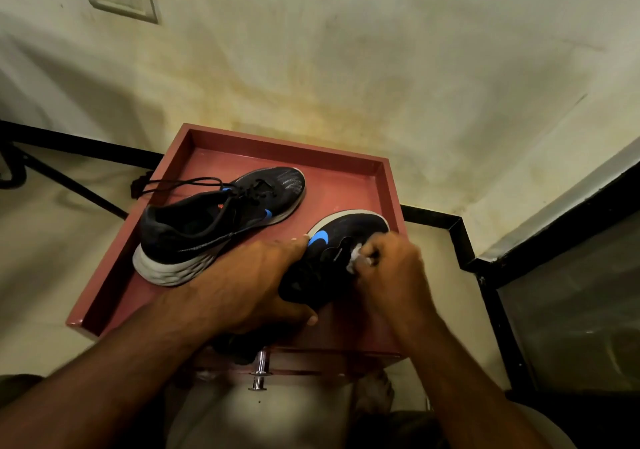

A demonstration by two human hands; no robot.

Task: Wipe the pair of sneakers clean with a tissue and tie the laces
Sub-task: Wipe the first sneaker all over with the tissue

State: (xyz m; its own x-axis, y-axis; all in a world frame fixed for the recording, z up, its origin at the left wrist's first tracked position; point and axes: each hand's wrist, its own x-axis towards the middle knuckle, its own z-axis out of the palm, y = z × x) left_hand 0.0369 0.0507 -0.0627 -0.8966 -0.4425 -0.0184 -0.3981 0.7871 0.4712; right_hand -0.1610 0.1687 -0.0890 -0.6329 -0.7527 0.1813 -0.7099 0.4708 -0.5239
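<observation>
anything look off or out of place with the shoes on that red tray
The far sneaker has untied laces trailing out over the red tray's left rim. Nothing looks spilled or damaged.

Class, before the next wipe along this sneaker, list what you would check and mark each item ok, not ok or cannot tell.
1. Left hand grips the near sneaker: ok.
2. Right hand pinches the tissue against its upper: ok.
3. Near sneaker's laces tied: cannot tell, hands cover them.
4. Far sneaker laces tied: not ok, they trail loose over the red tray rim.
5. Far sneaker already wiped: cannot tell.
</observation>
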